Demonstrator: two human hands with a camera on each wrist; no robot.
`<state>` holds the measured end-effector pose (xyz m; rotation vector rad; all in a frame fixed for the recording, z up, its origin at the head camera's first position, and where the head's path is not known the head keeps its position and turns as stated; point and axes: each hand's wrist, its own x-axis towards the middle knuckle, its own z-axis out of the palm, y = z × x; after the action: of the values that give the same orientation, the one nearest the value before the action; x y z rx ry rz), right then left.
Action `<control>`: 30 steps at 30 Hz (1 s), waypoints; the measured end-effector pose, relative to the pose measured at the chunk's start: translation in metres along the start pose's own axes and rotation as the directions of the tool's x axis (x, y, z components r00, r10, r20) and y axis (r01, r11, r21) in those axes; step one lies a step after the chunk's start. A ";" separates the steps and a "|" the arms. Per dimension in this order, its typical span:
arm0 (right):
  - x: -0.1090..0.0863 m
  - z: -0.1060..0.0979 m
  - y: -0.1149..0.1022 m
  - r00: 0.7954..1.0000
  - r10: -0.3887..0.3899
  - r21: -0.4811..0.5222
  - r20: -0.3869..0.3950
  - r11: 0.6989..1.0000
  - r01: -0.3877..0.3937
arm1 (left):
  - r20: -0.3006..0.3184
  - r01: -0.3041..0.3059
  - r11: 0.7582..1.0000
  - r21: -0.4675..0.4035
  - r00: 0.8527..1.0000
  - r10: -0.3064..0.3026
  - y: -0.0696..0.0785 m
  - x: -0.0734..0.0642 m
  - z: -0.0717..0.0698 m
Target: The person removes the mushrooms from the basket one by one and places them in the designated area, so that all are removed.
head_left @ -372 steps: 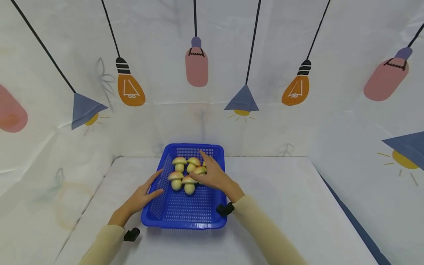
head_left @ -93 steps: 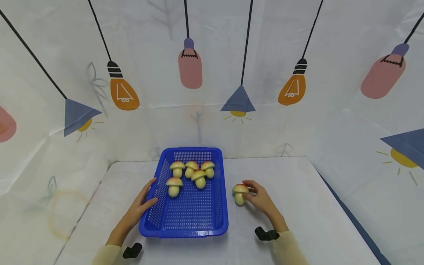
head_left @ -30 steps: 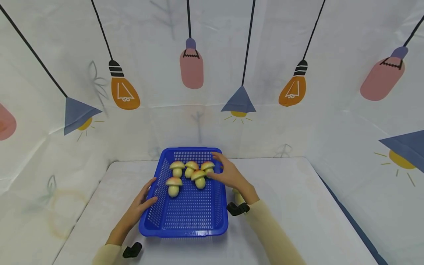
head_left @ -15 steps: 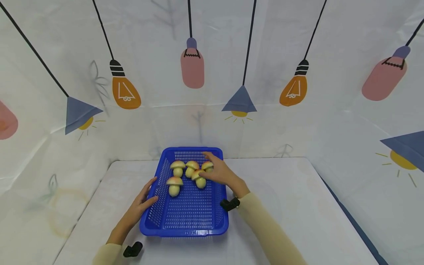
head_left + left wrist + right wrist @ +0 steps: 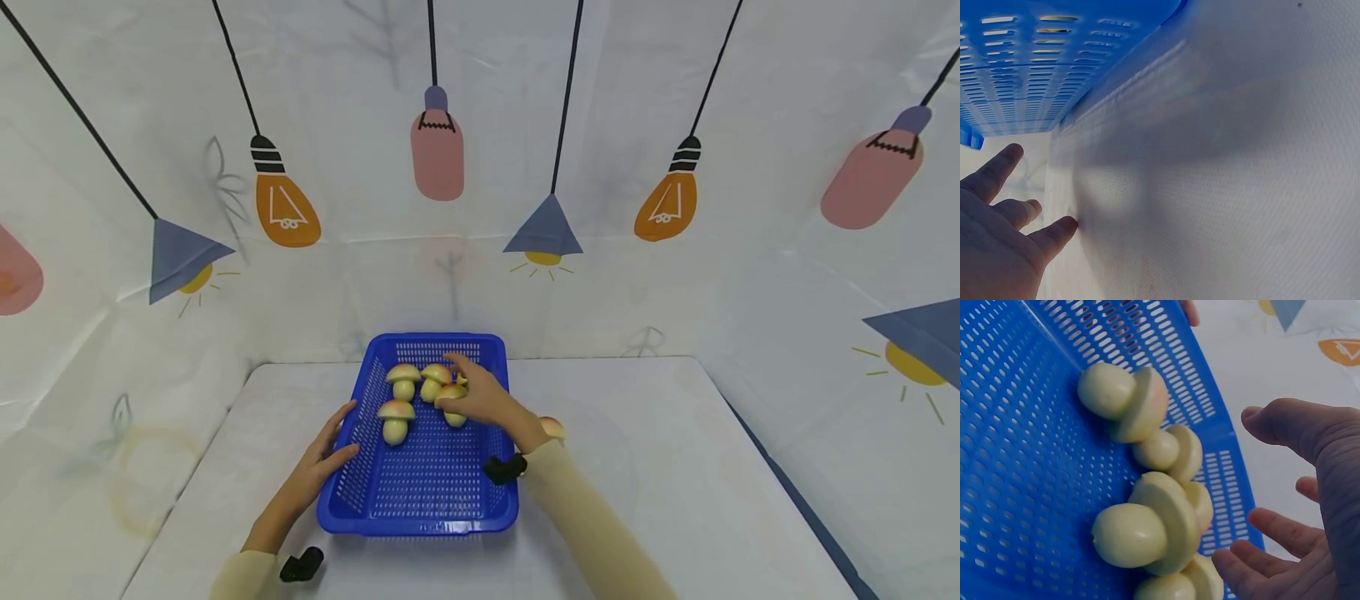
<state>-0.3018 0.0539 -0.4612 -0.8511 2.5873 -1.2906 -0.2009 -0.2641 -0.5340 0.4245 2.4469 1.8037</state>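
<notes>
Several toy mushrooms (image 5: 395, 423) with pale stems and yellow-orange caps lie in the upper half of a blue plastic basket (image 5: 420, 527). My right hand (image 5: 487, 398) reaches over the basket's right side, its thumb and fingers spread around the mushroom nearest it, a cream mushroom (image 5: 1129, 534) in the right wrist view; that view shows nothing between the fingers. My left hand (image 5: 309, 468) rests at the basket's left rim with relaxed fingers, and in the left wrist view the fingers (image 5: 999, 169) extend straight beside the basket wall. Another mushroom is partly hidden behind the right hand.
One more mushroom (image 5: 552, 428) lies on the white table (image 5: 675, 467) right of the basket, partly covered by the right forearm. Behind the table stands a white backdrop (image 5: 360, 292) printed with hanging lamps. Each wrist carries a small black camera (image 5: 302, 565).
One mushroom has gone from the basket to the table at right, where the right hand held it about three seconds ago. Since then that hand has returned left over the basket. The left hand stays put.
</notes>
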 end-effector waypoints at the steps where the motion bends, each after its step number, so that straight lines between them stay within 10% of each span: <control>1: 0.001 0.001 0.000 1.000 -0.008 -0.002 0.000 1.000 0.008 | -0.001 0.001 1.000 0.001 1.000 -0.001 0.000 0.000 0.000; 30: 0.004 0.028 0.006 0.985 0.097 -0.105 0.146 0.991 -0.082 | -0.011 0.018 1.000 0.012 1.000 -0.018 0.003 -0.001 0.002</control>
<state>-0.2982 0.0351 -0.4824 -0.8048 2.5556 -1.0398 -0.1993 -0.2622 -0.5321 0.3932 2.4614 1.7903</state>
